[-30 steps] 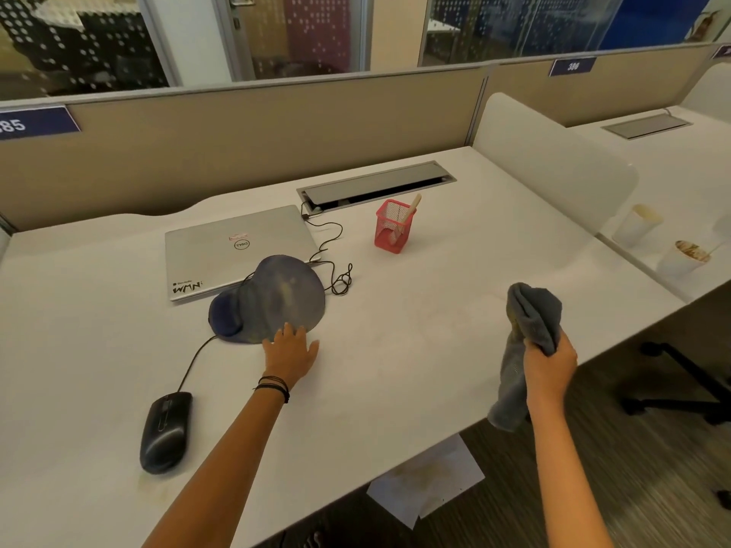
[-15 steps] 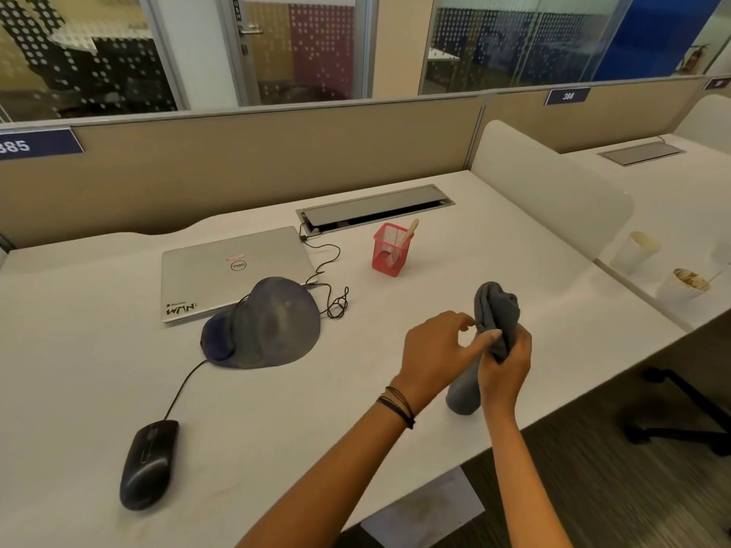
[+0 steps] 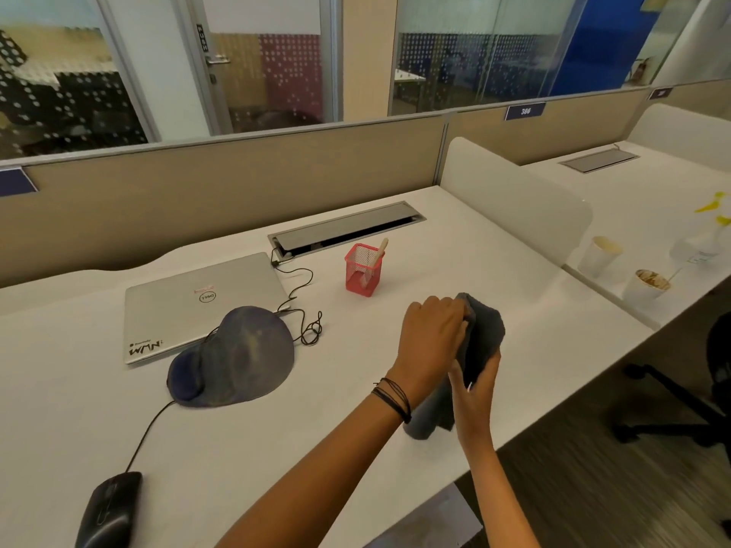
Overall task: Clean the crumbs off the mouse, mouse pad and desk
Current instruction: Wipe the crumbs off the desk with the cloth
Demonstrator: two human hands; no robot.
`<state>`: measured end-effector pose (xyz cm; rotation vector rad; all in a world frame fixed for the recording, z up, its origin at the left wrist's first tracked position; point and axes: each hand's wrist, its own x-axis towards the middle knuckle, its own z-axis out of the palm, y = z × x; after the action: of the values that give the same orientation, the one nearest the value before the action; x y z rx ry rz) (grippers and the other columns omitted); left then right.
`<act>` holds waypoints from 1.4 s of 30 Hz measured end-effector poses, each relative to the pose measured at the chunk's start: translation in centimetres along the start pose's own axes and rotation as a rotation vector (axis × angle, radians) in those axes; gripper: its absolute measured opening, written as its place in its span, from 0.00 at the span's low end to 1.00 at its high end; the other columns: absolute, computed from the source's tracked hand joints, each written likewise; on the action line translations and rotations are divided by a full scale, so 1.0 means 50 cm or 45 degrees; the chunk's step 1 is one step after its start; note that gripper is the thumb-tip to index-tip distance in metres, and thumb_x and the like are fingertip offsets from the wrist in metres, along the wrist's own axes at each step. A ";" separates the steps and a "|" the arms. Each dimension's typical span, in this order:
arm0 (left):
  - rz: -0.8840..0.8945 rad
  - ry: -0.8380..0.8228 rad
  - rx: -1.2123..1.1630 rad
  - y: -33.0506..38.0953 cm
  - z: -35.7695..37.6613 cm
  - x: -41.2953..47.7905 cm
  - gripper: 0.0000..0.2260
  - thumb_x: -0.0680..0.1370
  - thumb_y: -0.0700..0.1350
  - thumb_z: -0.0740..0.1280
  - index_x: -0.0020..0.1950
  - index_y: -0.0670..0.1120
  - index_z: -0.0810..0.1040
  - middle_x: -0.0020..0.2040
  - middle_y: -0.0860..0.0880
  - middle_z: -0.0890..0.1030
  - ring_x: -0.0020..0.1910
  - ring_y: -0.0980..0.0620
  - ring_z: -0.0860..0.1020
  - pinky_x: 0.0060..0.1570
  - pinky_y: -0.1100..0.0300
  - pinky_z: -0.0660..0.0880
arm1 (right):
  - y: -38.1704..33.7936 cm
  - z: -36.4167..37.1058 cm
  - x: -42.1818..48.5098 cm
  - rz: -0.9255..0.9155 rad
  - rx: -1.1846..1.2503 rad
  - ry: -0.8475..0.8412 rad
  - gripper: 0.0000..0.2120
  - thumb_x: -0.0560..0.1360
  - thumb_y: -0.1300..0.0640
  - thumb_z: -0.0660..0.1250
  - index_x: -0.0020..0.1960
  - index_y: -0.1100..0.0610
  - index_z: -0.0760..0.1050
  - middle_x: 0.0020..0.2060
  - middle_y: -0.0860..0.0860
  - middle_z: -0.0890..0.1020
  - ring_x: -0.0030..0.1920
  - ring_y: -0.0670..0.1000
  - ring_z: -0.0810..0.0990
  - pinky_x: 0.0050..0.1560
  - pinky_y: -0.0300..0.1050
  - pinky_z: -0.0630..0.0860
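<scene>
Desk near right edge: left hand and right hand both grip cloth, readying it; mouse pad next

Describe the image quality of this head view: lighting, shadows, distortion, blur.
Head view: soft, even indoor light, only faint shadows on the desk; wide-angle lens bows the partition and desk edges; mouse and floor corner slightly smeared; both hands on the cloth fairly sharp.

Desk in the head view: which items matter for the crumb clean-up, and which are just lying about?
Job:
mouse
mouse pad
desk
grey cloth, gripped by both hands

Lying about:
laptop
red mesh holder
two paper cups
</scene>
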<state>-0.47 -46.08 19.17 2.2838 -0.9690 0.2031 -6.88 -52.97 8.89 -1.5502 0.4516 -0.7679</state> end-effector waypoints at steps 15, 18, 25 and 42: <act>0.499 0.212 0.401 0.037 -0.109 0.043 0.10 0.69 0.44 0.76 0.48 0.49 0.80 0.45 0.48 0.83 0.46 0.47 0.80 0.51 0.52 0.76 | 0.006 -0.090 0.070 0.225 0.335 0.028 0.24 0.74 0.39 0.60 0.69 0.39 0.62 0.71 0.50 0.67 0.70 0.52 0.66 0.69 0.52 0.61; 0.543 0.237 0.395 0.035 -0.117 0.027 0.12 0.65 0.46 0.79 0.45 0.52 0.81 0.43 0.51 0.83 0.43 0.50 0.81 0.47 0.57 0.77 | 0.016 -0.121 0.088 0.265 0.361 -0.114 0.17 0.79 0.53 0.58 0.67 0.45 0.67 0.66 0.52 0.72 0.68 0.54 0.69 0.67 0.52 0.65; 0.376 0.066 0.151 0.002 -0.121 -0.004 0.05 0.79 0.44 0.64 0.51 0.50 0.79 0.50 0.50 0.82 0.51 0.49 0.78 0.54 0.57 0.69 | -0.013 -0.172 0.107 0.288 0.253 -0.241 0.20 0.73 0.64 0.64 0.63 0.53 0.71 0.59 0.55 0.78 0.63 0.55 0.74 0.61 0.47 0.73; -0.463 -0.421 -0.564 -0.171 0.032 -0.022 0.05 0.78 0.46 0.65 0.50 0.51 0.68 0.50 0.44 0.84 0.37 0.55 0.81 0.40 0.71 0.76 | -0.028 -0.175 0.255 0.535 -0.614 -0.573 0.23 0.71 0.49 0.71 0.63 0.57 0.73 0.56 0.54 0.80 0.55 0.56 0.78 0.54 0.51 0.77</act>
<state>4.49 -41.97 13.25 2.0574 -0.6503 -0.5086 -4.29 -67.77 12.82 -1.9207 0.6246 0.0319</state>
